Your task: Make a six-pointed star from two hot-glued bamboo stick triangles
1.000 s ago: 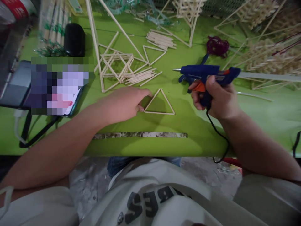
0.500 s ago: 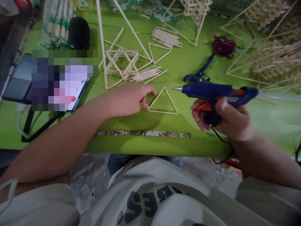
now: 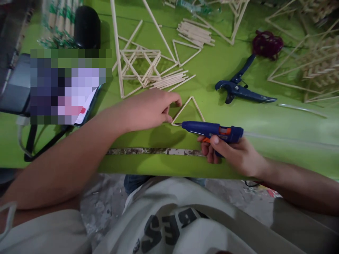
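My right hand (image 3: 233,151) is wrapped round a blue hot glue gun (image 3: 203,129), one finger by its orange trigger. The gun's metal nozzle points left and is at the lower left corner of a small triangle of wooden sticks (image 3: 182,110) lying flat. My left hand (image 3: 161,107) holds that triangle at its left side, thumb tip by the corner and index finger bent beside the left stick. The gun covers the triangle's lower right part. Below it lies a patterned flat strip (image 3: 153,151), partly hidden by my right hand.
Blue cutters (image 3: 238,90) lie beyond the glue gun, with a clear glue stick (image 3: 302,109) to their right. Bundled sticks (image 3: 172,80) and a stick frame (image 3: 140,67) lie behind my left hand. A phone (image 3: 87,95) is at left, woven stick pieces (image 3: 323,60) at right.
My right hand has brought the glue gun left and down, so its nozzle has come to the triangle's corner. The cutters are now uncovered. My left hand stays at the triangle.
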Demonstrator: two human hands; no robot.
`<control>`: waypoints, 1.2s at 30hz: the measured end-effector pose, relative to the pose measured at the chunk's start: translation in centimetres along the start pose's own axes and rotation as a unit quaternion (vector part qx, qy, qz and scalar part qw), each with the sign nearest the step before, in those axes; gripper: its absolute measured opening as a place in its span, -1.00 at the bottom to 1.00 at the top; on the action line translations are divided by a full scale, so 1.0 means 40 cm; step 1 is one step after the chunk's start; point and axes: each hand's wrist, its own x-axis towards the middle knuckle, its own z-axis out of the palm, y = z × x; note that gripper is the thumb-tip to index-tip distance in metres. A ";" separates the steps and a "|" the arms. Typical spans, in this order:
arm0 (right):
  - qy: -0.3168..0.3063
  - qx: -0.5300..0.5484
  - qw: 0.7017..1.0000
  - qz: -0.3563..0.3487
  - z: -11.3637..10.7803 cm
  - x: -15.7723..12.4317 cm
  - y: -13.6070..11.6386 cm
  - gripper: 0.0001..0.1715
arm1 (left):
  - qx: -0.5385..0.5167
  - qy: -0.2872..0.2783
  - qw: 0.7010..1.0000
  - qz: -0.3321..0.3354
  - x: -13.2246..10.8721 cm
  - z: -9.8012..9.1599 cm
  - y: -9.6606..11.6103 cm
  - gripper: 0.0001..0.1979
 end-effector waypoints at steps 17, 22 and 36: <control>-0.003 -0.062 0.998 -0.030 -0.001 0.008 0.031 -0.27 | -0.012 0.003 1.000 0.016 0.001 -0.002 -0.005 -0.42; 0.012 -0.063 0.998 0.005 0.005 0.009 0.022 -0.12 | -0.017 0.002 1.000 0.019 0.003 0.000 -0.009 -0.41; -0.001 -0.079 0.997 0.005 0.005 0.009 0.006 -0.06 | -0.020 -0.003 1.000 0.015 0.001 -0.001 -0.005 -0.40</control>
